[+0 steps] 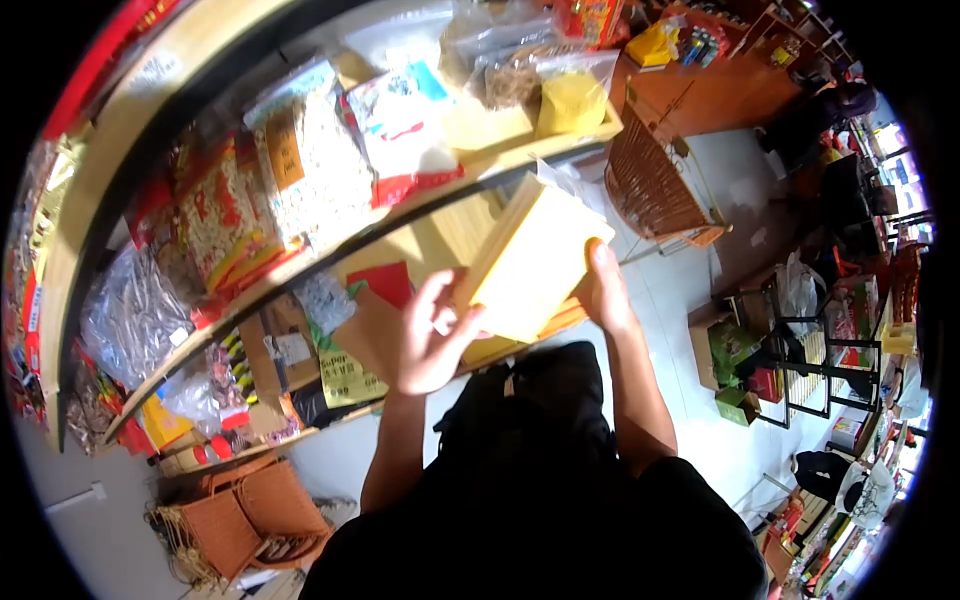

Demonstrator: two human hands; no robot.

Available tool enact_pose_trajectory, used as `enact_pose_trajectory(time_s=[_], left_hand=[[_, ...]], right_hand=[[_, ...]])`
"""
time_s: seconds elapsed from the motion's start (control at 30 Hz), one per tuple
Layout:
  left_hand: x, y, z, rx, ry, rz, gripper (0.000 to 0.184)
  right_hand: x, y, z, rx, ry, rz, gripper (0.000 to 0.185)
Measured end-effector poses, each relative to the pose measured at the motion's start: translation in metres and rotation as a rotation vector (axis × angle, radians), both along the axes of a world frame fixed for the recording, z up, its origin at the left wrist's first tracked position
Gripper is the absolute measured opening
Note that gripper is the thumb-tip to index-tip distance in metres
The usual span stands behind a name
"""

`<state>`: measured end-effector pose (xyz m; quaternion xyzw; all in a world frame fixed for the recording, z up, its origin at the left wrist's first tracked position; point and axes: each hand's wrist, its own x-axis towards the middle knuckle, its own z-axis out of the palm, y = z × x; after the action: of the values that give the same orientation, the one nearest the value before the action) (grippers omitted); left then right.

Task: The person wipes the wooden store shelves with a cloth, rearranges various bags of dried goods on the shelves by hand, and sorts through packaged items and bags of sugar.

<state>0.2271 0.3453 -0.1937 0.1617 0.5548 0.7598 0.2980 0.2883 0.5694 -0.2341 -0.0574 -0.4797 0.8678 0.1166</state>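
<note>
Head view: our right hand [606, 285] is clamped on the right side of a pale-yellow rectangular block [540, 262]. Our left hand [428, 345], fingers apart, is at its left side; we cannot tell whether they touch. A brown woven wicker basket [650, 180] stands farther right.

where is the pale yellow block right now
In the head view, the pale yellow block is just right of centre, held in the right hand with the left hand at its left side, below the yellow bag in the picture.
</note>
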Motion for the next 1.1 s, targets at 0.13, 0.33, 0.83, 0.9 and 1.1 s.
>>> enact_pose_trajectory(time_s=[0.13,0.33,0.83,0.9,1.1], left_hand=[[0.036,-0.007,-0.025,-0.084,0.013,0.066,0.036],[0.055,-0.043,-0.081,-0.029,-0.254,0.114,0.038],[0.049,-0.04,-0.244,-0.493,-0.164,0.644,0.05],[0.049,-0.036,-0.286,-0.569,-0.15,0.603,0.053],[0.047,-0.029,-0.333,-0.815,-0.22,0.408,0.061]], right_hand=[[0.03,-0.023,-0.025,-0.039,-0.115,-0.052,0.062],[0.027,-0.04,-0.023,0.218,-0.268,0.018,0.074],[0.034,-0.075,-0.181,0.357,-0.783,0.435,0.056],[0.035,-0.077,-0.198,0.337,-0.861,0.407,0.057],[0.045,-0.086,-0.258,0.38,-1.045,0.326,0.06]])
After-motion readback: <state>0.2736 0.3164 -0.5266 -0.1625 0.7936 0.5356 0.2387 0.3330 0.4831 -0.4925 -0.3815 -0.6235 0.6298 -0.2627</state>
